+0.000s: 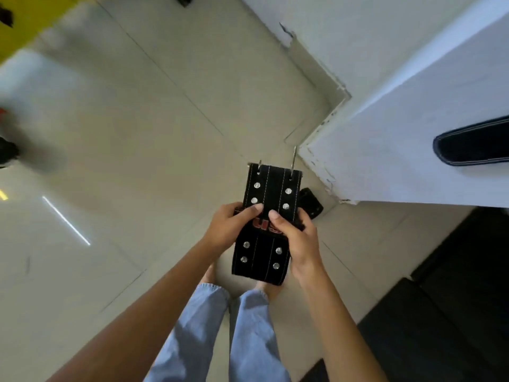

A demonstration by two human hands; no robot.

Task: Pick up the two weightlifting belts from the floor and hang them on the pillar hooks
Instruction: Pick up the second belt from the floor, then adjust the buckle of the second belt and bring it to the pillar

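Note:
I hold a black weightlifting belt (271,188) with silver rivets, white stitching and red lettering in front of me, above my legs. My left hand (230,227) grips its left edge, thumb on top. My right hand (296,238) grips its right edge. The metal buckle prongs stick up at the belt's far end. A second black belt (473,144) hangs against the white pillar (399,150) at the right edge. I cannot see the hook that carries it. Part of the black belt (311,202) lies on the floor beside the pillar's base.
Pale floor tiles (137,161) spread out to the left and ahead. Black rubber mats (440,312) cover the floor at the lower right. A yellow surface (30,20) fills the top left corner. My bare feet and light blue trousers (220,326) are below the belt.

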